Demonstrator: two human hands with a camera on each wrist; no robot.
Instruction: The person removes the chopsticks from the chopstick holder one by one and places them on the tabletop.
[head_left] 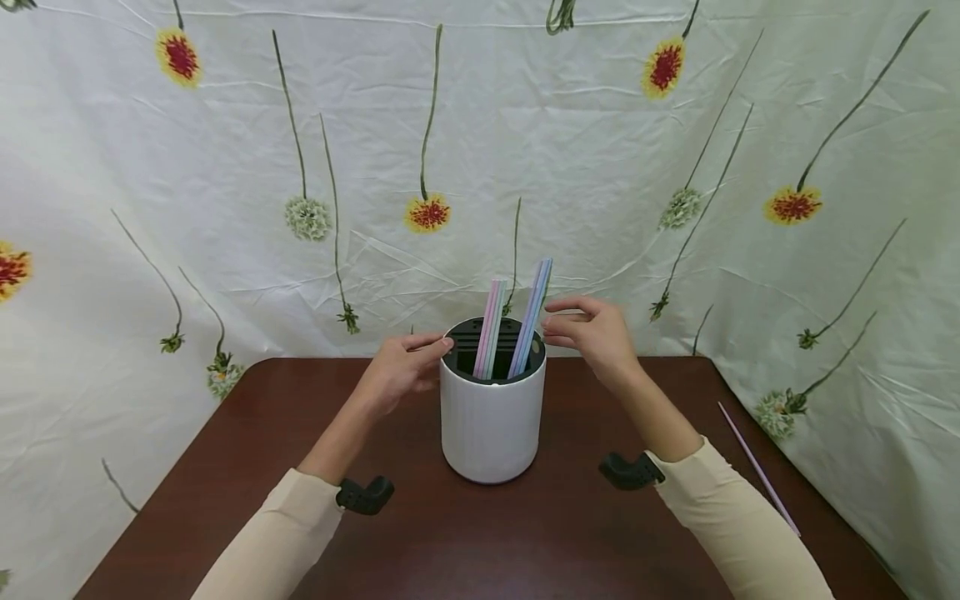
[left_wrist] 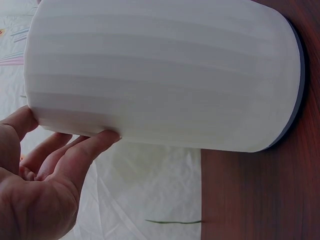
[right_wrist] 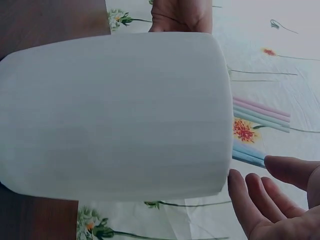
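A white ribbed cylindrical holder (head_left: 491,421) with a dark slotted insert stands upright on the brown table (head_left: 480,533). Several pastel straws (head_left: 513,321), pink, green and blue, stick up out of it. My left hand (head_left: 405,367) rests with straight fingers (left_wrist: 95,145) against the holder's (left_wrist: 165,75) upper left rim. My right hand (head_left: 592,333) hovers open at the upper right rim, its fingertips (right_wrist: 250,192) just beside the holder (right_wrist: 115,115) and close to the blue straws (right_wrist: 247,155), holding nothing.
One loose pink straw (head_left: 757,468) lies on the table near its right edge. A floral-printed white cloth (head_left: 480,150) hangs behind and to both sides. Black wrist camera mounts (head_left: 363,494) sit on both cream sleeves.
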